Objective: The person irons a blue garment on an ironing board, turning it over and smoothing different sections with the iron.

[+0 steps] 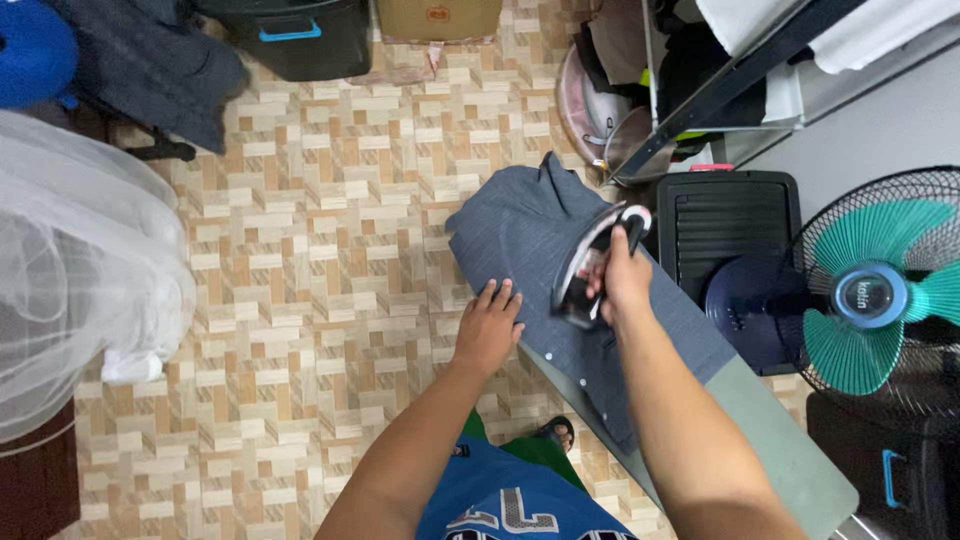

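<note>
A grey-blue button shirt (520, 225) lies spread over a narrow ironing board (790, 450) that runs from the middle toward the lower right. My right hand (625, 280) grips the handle of a black-and-white clothes iron (592, 262), which rests on the shirt. My left hand (488, 325) lies flat with fingers apart on the shirt's near edge, just left of the iron.
A standing fan with green blades (875, 295) is at the right. A black plastic box (735, 225) sits behind the board. A white mesh cover (80, 270) fills the left. Black bin (300, 35), cardboard box (438, 18) and clothes rack (720, 80) line the back. Patterned tile floor (320, 250).
</note>
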